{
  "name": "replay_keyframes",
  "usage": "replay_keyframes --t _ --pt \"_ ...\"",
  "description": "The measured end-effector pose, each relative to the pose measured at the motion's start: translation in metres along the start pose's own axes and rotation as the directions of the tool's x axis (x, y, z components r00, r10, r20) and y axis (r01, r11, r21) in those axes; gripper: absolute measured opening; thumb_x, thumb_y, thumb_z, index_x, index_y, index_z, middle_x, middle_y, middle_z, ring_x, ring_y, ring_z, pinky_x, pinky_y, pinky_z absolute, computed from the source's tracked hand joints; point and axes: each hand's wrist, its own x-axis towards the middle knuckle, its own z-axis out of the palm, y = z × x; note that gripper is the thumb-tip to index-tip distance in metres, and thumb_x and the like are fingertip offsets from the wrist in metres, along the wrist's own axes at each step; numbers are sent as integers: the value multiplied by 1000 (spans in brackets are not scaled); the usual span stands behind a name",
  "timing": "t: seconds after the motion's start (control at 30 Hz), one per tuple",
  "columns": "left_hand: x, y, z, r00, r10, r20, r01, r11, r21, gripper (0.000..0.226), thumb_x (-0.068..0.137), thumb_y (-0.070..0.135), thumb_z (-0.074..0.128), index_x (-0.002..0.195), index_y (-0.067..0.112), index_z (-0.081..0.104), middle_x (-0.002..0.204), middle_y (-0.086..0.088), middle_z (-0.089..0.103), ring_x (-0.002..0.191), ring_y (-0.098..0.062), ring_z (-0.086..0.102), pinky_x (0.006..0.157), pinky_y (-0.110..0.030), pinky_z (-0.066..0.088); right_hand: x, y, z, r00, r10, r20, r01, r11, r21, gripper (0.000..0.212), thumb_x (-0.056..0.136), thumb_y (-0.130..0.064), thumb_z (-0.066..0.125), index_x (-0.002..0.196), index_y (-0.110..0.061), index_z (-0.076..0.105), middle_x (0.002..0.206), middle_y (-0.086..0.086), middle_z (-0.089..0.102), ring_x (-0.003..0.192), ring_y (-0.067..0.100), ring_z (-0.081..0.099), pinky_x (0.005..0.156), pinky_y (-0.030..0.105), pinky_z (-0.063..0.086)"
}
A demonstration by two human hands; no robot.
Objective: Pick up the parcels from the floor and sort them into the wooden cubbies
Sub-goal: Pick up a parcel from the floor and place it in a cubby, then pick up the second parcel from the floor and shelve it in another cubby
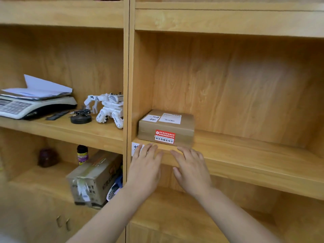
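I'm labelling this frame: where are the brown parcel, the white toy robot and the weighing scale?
brown parcel (166, 128): head view, front top edge.
white toy robot (109, 106): head view, body.
weighing scale (26, 106): head view, keypad front.

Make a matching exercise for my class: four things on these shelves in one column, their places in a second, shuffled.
Things
1. parcel
2. toy robot
3. scale
4. taped box

Places
A. lower left cubby
B. left end of the left middle shelf
C. right cubby, by its left wall
D. right end of the left middle shelf

Pairs: 1-C, 2-D, 3-B, 4-A
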Motion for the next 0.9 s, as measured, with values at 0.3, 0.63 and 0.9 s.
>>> replay_keyframes --t 0.3,0.63,0.9 --pt "-62 101 -39 995 -47 85 46 999 7 49 58 28 72 105 19 65 114 -5 66 110 -26 59 98 -41 44 -89 38 -45 997 -49 61 42 993 107 52 59 -30 77 110 -25 65 105 -2 69 94 22 66 78 36 52" --pt "-136 118 -103 938 -309 157 309 951 24 37 74 27 66 110 20 65 111 1 67 101 -21 63 84 -35 51 -130 1 -77 970 -220 106 171 921 349 47 85 -27 57 132 -24 50 126 -1 57 119 24 52 98 40 39" --pt "-210 90 -172 846 -521 115 503 851 151 34 86 35 53 118 25 59 117 5 62 103 -18 58 86 -32 49 -138 -87 -104 904 -425 35 344 776 529 47 90 -28 50 136 -24 45 130 -4 54 121 18 49 102 35 34"
